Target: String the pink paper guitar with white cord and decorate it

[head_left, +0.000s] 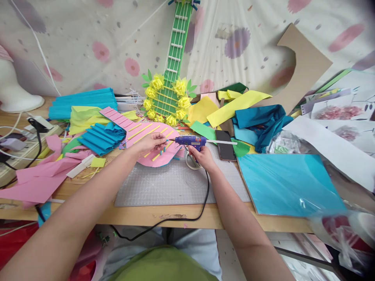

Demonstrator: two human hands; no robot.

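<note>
My right hand (202,156) grips a purple glue gun (190,140) with a white glue stick (222,142) jutting from its back. The nozzle points left, toward my left hand (152,143). Between the pinched fingertips of that hand is a small blue piece (167,140), close to the nozzle; whether they touch I cannot tell. Below both hands lies a pink guitar-shaped cutout (155,160) with yellow strips across it and a few small blue pieces on it. Partly hidden beneath my right hand is a whitish ring-shaped item (191,162).
A grey cutting mat (164,187) covers the front middle. Behind it stands a green paper guitar (171,91) with yellow flowers. A phone (225,145) and a blue sheet (290,183) lie right; pink paper (43,175) and blue crepe paper (83,103) left. The gun's black cord (175,219) crosses the table edge.
</note>
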